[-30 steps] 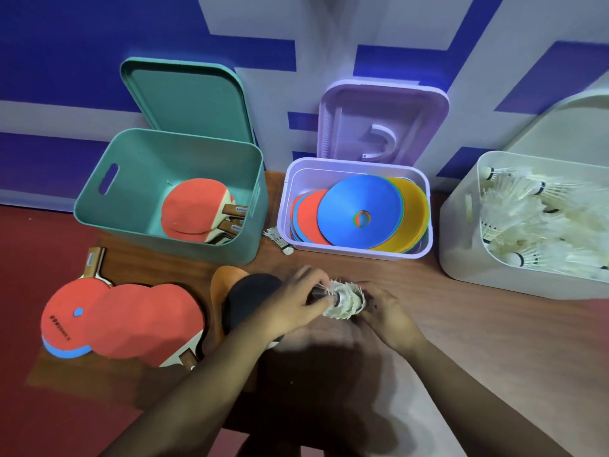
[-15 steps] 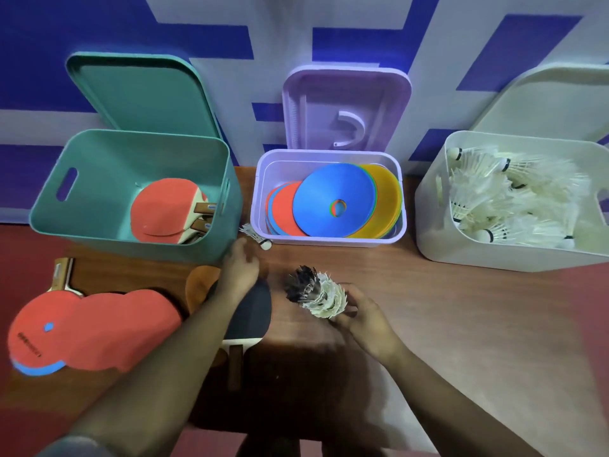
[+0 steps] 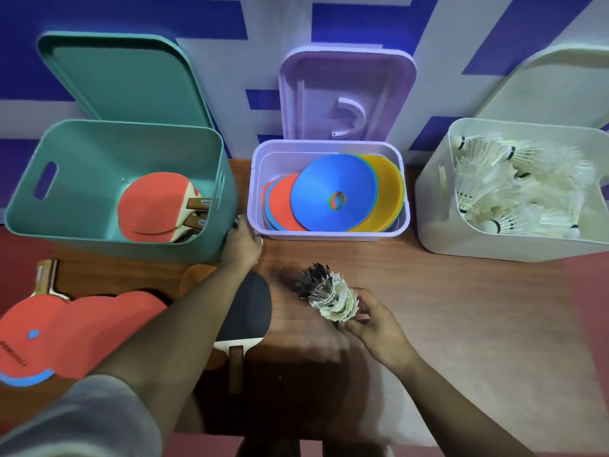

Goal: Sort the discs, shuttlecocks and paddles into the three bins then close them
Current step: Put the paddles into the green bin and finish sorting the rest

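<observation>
View down from my head onto a wooden surface [image 3: 445, 308]. Three open bins stand along its far edge. Their lids [image 3: 346, 90] lean on the wall behind, probably to keep the openings free for sorting.

- **Far left corner:** the teal bin [image 3: 227, 199] holds paddles [image 3: 155, 206].
- **Middle:** the purple bin [image 3: 329, 145] holds flat coloured discs [image 3: 336, 192].
- **Far right:** the white bin [image 3: 435, 209] holds a heap of loose shuttlecocks [image 3: 514, 186].

My right grip [image 3: 375, 321], near the middle of the surface, pinches a stack of shuttlecocks [image 3: 329, 296] nested one inside another. It holds the stack by the end nearest me, and the other end points toward the far edge. Nesting lets me carry several at once, and I judge they belong in the white bin.

My left grip [image 3: 242, 245] reaches into the narrow gap between the teal and purple bins. The back of the hand hides its fingers, so I cannot tell whether they hold anything.

A black paddle [image 3: 250, 308] lies beneath that forearm. Red paddles [image 3: 66, 331] lie by the left edge, not yet sorted.
</observation>
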`<state>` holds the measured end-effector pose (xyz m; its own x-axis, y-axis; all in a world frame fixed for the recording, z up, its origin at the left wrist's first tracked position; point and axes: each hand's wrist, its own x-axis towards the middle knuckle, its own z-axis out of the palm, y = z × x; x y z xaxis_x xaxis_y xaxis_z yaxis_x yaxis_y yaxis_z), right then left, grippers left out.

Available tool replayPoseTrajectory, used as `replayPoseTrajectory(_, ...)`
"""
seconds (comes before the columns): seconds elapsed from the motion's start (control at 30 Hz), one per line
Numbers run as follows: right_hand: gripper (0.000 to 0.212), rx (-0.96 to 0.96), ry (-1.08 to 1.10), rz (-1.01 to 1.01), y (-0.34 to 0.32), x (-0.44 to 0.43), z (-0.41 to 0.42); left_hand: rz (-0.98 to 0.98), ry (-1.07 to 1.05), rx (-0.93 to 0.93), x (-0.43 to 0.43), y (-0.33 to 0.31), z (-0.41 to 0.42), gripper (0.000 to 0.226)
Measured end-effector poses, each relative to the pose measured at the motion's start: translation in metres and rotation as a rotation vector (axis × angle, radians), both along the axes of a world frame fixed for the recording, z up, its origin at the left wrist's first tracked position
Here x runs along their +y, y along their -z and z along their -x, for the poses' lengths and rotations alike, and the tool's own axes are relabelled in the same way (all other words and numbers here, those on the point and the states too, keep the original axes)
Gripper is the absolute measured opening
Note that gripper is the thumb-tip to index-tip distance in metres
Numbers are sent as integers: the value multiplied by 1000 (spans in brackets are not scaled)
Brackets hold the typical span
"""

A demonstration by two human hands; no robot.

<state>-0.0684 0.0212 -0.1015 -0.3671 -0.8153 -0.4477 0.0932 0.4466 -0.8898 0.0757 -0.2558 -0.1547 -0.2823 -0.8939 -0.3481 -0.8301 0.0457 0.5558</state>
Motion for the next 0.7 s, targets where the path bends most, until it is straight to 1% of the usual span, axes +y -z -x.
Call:
replayPoseTrajectory(0.1, 47, -6, 4, 8, -4, -3, -5, 90, 49, -45, 11, -17, 1, 41)
replayPoseTrajectory(0.2, 50, 6, 3, 14, -9, -6, -11, 114, 59, -85, 27, -25, -5, 28)
replayPoseTrajectory(0.3, 50, 18, -6, 3, -11, -8, -20, 135, 79, -5, 41, -25, -16, 11)
replayPoseTrajectory(0.37, 50, 32, -5, -3, -13, -9, -26, 161, 72, 39, 46, -29, -22, 8)
replayPoseTrajectory(0.43, 50, 48, 7, -9, -17, -11, -32, 232, 95, 47, 49, -38, -27, 6)
replayPoseTrajectory(0.47, 50, 59, 13, -6, -19, -11, -35, 286, 115, 56, 50, -42, -29, 11)
replayPoseTrajectory(0.5, 50, 70, 21, -5, -21, -11, -38, 342, 142, 63, 49, -44, -30, 21)
replayPoseTrajectory(0.57, 51, 101, 21, -10, -22, -11, -43, 375, 194, 54, 43, -44, -30, 48)
replayPoseTrajectory(0.63, 49, 111, 30, -16, -22, -9, -48, 290, 220, 13, 33, -40, -25, 67)
replayPoseTrajectory(0.7, 47, 105, 46, -17, -22, -9, -52, 187, 224, -29, 22, -34, -18, 74)
